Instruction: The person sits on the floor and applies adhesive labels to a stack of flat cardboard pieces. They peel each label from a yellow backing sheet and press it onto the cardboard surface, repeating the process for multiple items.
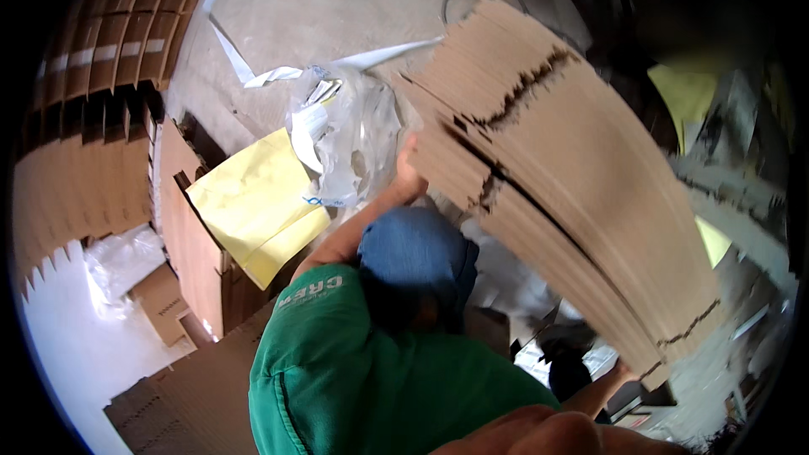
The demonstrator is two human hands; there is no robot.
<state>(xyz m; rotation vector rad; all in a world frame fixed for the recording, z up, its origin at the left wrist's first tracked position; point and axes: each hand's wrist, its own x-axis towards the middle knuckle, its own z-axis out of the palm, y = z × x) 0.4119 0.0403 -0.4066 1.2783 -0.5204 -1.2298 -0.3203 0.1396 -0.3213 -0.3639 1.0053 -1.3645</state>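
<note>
A thick stack of flattened cardboard boxes point(581, 160) is tilted across the right half of the head view, its brown sheets pressed edge to edge. A dark gap splits it lengthwise into two bundles. My left hand point(410, 170) grips its left edge near the upper end, with the fingers partly hidden behind the cardboard. At the lower end, my right hand point(622, 373) holds the bottom edge, and most of its fingers are out of sight. My knee in blue jeans point(417, 248) is bent beside the left forearm.
To the left, a yellow paper sheet point(257, 202) lies over a cardboard box point(190, 227). A clear plastic bag point(358, 135) with scraps sits beyond my left hand. White strapping point(244, 67) trails over the concrete floor point(337, 0). More stacked cardboard point(84, 177) stands at far left.
</note>
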